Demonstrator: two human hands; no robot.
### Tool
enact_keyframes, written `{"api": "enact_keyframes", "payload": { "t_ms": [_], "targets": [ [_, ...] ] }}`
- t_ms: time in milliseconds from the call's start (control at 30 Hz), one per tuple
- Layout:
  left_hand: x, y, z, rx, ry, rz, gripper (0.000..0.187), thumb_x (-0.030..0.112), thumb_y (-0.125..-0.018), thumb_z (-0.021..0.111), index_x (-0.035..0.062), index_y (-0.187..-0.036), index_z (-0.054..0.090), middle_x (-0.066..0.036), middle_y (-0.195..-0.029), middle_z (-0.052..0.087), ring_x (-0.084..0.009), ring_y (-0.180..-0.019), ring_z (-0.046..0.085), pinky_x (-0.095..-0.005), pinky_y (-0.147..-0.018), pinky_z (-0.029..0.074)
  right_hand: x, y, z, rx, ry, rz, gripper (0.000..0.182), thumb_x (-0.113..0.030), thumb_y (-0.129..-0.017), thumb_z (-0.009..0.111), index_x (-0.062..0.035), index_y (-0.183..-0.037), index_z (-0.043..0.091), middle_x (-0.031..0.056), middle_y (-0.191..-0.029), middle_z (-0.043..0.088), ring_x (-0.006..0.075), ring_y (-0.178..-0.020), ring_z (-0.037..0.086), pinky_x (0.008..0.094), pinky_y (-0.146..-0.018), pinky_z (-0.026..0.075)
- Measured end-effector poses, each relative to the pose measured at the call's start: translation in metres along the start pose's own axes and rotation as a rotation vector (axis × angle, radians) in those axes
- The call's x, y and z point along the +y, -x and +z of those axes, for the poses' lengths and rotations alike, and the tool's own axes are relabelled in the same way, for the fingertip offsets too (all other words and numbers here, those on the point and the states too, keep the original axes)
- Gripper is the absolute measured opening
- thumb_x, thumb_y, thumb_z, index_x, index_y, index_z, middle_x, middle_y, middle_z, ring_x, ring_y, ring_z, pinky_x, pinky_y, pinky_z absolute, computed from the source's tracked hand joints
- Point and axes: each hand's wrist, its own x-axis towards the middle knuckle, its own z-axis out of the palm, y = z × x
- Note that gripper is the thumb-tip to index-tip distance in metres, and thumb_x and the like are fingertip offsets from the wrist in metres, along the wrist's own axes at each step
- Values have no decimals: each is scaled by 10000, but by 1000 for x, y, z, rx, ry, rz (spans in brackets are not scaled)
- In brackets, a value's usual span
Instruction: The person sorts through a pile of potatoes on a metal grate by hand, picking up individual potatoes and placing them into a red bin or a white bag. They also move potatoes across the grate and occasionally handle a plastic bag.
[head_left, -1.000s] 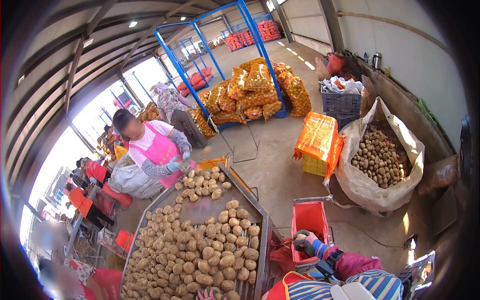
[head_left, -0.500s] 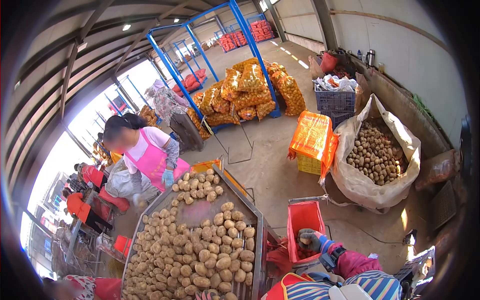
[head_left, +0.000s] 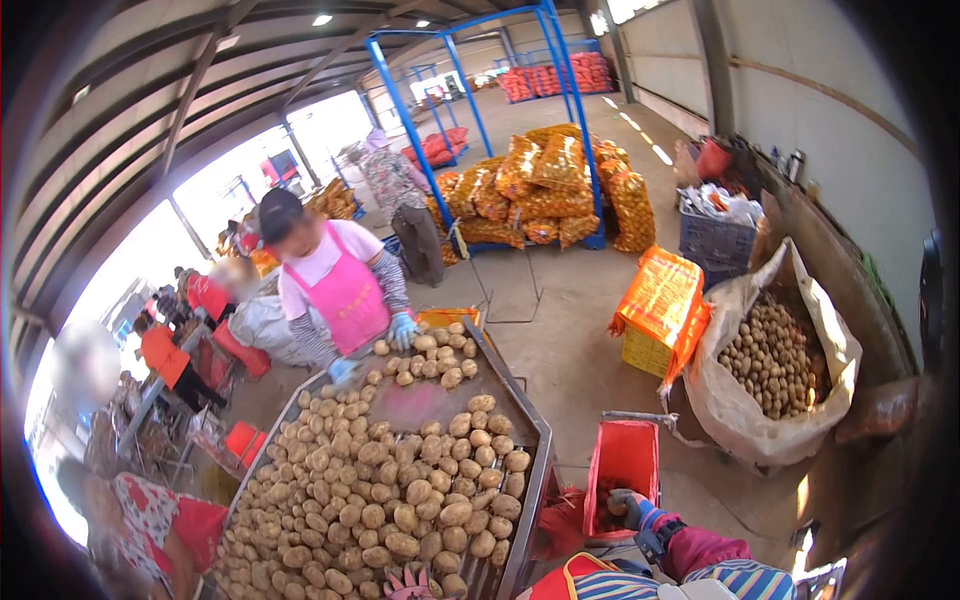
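My left hand, in a pink and dark glove, rests at the bottom edge of the view with its fingers spread over the potatoes. These cover a metal-rimmed sorting table. To the right, my right hand, in a grey glove, reaches down into a red open-topped bin beside the table. Its fingers point into the bin and are partly hidden, and I cannot tell whether they hold anything. Dark reddish contents show around the fingertips.
A co-worker in a pink apron has both gloved hands at the table's far end. Right of the bin stands a large white sack of potatoes. An orange-covered yellow crate is behind the bin; filled mesh bags are stacked farther back.
The potato in my right hand no longer shows, and that hand sits lower in the bin. More of my left hand shows. The co-worker's hands have come to the potatoes. The view has swung left.
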Motion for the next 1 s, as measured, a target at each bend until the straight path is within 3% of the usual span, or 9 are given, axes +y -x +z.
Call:
{"api": "enact_keyframes", "payload": {
  "t_ms": [67,100,200,233,333,500,633,933,1000],
  "targets": [
    [-12,-6,70,-78,78,-26,1038,716,-558,665,251,-1427,338,-96,-1481,313,-440,-1376,123,-627,-1066,134,-11,12,13,208,52,100,119,-122,-843,570,-57,-942,581,125,-863,618,271,-756,619,432,-611,513],
    [-4,-2,76,388,26,103,1102,761,-531,641,269,-1450,282,-118,-1502,263,-459,-1371,120,-650,-1062,90,-10,8,2,28,106,133,103,-109,-841,567,-66,-931,596,122,-843,624,267,-731,620,425,-607,513],
    [10,-10,77,372,73,42,1095,771,-543,625,263,-1450,281,-145,-1508,235,-461,-1369,129,-657,-1057,74,-16,3,13,-98,224,180,105,-154,-865,558,-81,-888,631,92,-747,617,237,-633,602,381,-557,497],
    [40,-14,-66,-418,17,-155,964,753,-625,570,243,-1417,366,-135,-1498,242,-424,-1375,128,-580,-1075,61,-17,0,17,24,264,210,150,-202,-874,561,-71,-892,631,88,-741,614,228,-621,593,362,-538,485],
    [25,-2,-6,276,2,46,1114,790,-540,614,257,-1455,269,-168,-1514,200,-456,-1372,120,-656,-1056,74,-29,5,39,173,429,168,330,-388,-888,558,-66,-873,629,78,-730,602,205,-590,569,324,-503,461],
    [10,-16,-61,-169,-25,-145,1082,805,-594,550,263,-1473,225,-191,-1517,137,-467,-1363,112,-588,-1067,65,-32,-19,19,278,235,199,459,-534,-889,492,-97,-969,610,84,-786,601,250,-662,593,371,-525,475],
    [-12,-29,-40,44,236,-140,1107,810,-582,563,244,-1473,228,-196,-1521,122,-484,-1356,109,-579,-1065,89,-24,-18,0,368,153,168,469,-507,-878,532,-93,-1094,573,140,-1044,566,274,-842,564,431,-589,510],
    [2,-40,-73,-245,14,-159,1107,825,-610,528,224,-1482,206,-190,-1533,79,-514,-1362,61,-603,-1070,48,-27,-28,44,562,587,49,441,-233,-807,681,-78,-1200,554,141,-1180,556,305,-1008,564,426,-771,533],
    [5,-53,-66,-268,24,-152,1098,800,-620,551,240,-1487,177,-195,-1534,72,-505,-1371,55,-646,-1057,38,-24,-18,101,202,1023,-368,479,-259,-784,694,-78,-1207,561,156,-1161,578,283,-1046,577,378,-845,508]
  ]
}}
